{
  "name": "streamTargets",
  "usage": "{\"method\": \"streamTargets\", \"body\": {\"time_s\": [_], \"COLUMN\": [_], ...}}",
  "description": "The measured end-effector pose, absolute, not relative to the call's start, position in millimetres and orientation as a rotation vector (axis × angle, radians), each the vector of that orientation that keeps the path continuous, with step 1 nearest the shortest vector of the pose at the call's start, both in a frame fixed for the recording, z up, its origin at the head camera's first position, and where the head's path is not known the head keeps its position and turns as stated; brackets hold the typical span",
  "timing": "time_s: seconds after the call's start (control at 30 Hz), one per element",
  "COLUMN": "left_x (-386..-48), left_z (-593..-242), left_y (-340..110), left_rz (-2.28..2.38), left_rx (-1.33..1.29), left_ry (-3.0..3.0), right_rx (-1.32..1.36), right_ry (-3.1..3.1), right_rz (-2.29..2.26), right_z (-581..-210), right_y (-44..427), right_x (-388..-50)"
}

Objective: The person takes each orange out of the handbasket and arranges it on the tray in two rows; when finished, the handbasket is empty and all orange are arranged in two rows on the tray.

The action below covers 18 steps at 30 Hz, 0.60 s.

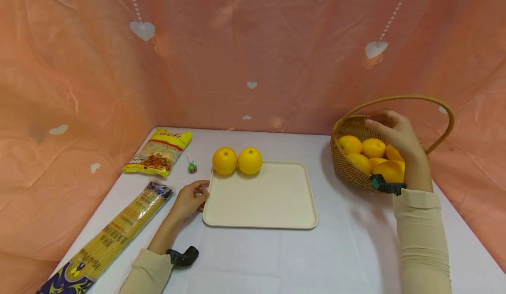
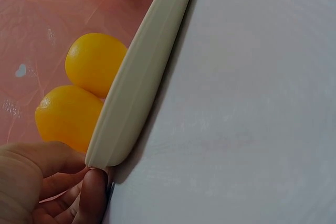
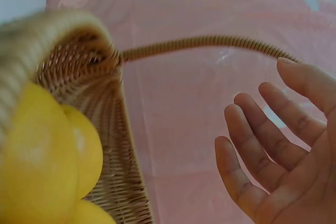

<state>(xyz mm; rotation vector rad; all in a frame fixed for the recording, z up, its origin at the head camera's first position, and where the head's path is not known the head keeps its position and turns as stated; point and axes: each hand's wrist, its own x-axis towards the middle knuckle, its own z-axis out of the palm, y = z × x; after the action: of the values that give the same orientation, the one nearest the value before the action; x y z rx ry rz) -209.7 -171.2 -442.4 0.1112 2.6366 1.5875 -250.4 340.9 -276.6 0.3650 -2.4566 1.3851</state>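
My left hand (image 1: 191, 200) is at the left edge of a cream rectangular tray (image 1: 261, 201), thumb and forefinger pinching its rim, as the left wrist view shows up close. Two oranges (image 1: 225, 161) sit side by side at the tray's far left corner. Over a wicker basket (image 1: 343, 166) on the right, my right hand (image 1: 397, 132) hovers above several yellow-orange fruits (image 1: 373, 148). In the right wrist view, its fingers (image 3: 252, 145) are spread and loosely bent, holding nothing. The basket's arched handle (image 3: 210, 41) rises behind that hand.
On the left of the white-covered table (image 1: 316, 259) lie a yellow food packet (image 1: 160, 152), a small green-wrapped lollipop (image 1: 192, 167) and a long pack of noodles (image 1: 114, 237). A pink curtain (image 1: 237, 56) with white hearts hangs behind the table.
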Motion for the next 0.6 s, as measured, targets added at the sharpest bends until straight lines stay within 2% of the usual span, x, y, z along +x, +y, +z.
{"method": "streamTargets", "body": {"time_s": [0.23, 0.6], "left_x": [-211, -211], "left_z": [-444, -444], "left_y": [-172, -172], "left_rz": [1.581, 1.607], "left_rx": [0.108, 0.129], "left_ry": [2.638, 2.634], "right_rx": [0.201, 0.271], "right_ry": [-2.632, -2.570], "right_rz": [1.265, 1.454], "right_z": [-273, -289], "right_y": [347, 357], "right_x": [-264, -287]}}
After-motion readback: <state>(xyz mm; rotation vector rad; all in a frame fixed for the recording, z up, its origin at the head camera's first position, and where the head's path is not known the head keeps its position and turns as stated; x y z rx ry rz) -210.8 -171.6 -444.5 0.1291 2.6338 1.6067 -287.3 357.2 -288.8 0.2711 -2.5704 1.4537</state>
